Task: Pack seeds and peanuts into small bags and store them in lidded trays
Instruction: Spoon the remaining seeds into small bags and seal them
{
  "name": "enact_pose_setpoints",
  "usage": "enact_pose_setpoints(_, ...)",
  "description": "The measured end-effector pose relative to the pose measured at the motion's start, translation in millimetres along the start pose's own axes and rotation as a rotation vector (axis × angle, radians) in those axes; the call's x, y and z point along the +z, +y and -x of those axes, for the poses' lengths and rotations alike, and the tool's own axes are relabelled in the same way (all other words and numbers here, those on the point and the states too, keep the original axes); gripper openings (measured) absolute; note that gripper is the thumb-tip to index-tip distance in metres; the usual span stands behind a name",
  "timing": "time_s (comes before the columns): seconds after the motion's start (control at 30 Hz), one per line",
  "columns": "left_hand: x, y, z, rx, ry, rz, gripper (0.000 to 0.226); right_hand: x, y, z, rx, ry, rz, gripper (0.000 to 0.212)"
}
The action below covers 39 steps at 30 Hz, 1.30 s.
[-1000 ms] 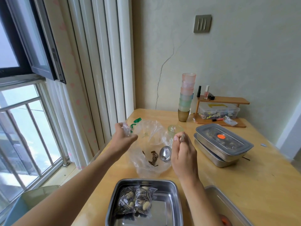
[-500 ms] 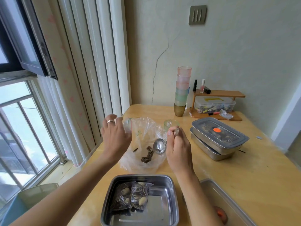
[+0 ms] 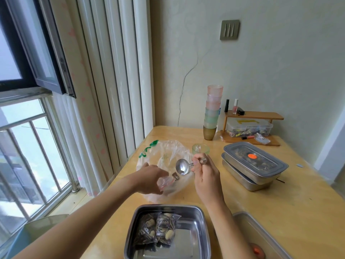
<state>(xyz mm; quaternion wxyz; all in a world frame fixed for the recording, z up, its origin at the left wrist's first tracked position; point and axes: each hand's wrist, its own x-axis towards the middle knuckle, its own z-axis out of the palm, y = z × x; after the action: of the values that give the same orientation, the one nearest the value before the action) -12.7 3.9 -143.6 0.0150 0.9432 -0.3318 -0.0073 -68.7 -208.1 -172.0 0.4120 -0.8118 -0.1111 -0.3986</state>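
Grips spoon point(image 3: 182, 167) by the handle in curled fingers of right hand point(image 3: 205, 176). Long axis left-right, bowl pointing left from those fingers, hollow side up. Pinches small clear bag point(image 3: 165, 183) in left hand point(image 3: 149, 179), just below the spoon bowl; blurred. Between both sets of fingertips: a few dark seeds point(image 3: 175, 176) inside the large plastic bag point(image 3: 164, 152). Behind the wrists: open steel tray point(image 3: 203, 221) with two filled bags point(image 3: 158, 228) of seeds and peanuts. Right of the right-hand fingers: stacked lidded trays point(image 3: 255, 161), contents unclear.
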Motion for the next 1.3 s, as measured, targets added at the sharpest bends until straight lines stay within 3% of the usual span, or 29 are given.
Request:
enact_pose_setpoints(0.07,-10,-3,0,0.0,0.124,-0.045,0.016,0,-2,-1,0.002,0.01,-0.011,0.03)
enact_pose_setpoints(0.23,-28,-12,-7,-0.019,0.383,-0.165,0.011,1,-3,-2,-0.019,0.015,-0.032,0.029)
enact_pose_setpoints(0.4,-36,-16,-15,0.194,0.521,-0.296,0.014,4,-9,-2,-0.016,-0.006,-0.071,0.021)
enact_pose_setpoints(0.53,-43,-8,-25,0.307,0.541,-0.355,0.018,5,-10,1,0.064,0.007,-0.114,0.027)
enact_pose_setpoints(0.77,-38,-2,-24,0.358,0.511,-0.344,0.012,7,0,0,0.397,0.092,-0.18,0.024)
enact_pose_setpoints(0.87,-34,-15,-16,0.242,0.367,-0.274,0.011,7,3,-1,0.53,0.114,-0.227,0.027)
enact_pose_setpoints(1.03,-29,-43,2,-0.235,-0.243,0.095,0.021,5,1,-2,0.611,0.149,-0.259,0.03)
enact_pose_setpoints(1.1,-20,-52,7,-0.332,-0.376,0.299,0.018,6,2,-2,0.619,0.153,-0.256,0.03)
enact_pose_setpoints(1.2,-8,-60,6,-0.374,-0.183,0.483,0.014,6,3,-2,0.626,0.149,-0.247,0.031)
enact_pose_setpoints(1.3,-3,-53,-1,-0.355,0.089,0.28,0.013,5,-1,-2,0.613,0.153,-0.243,0.031)
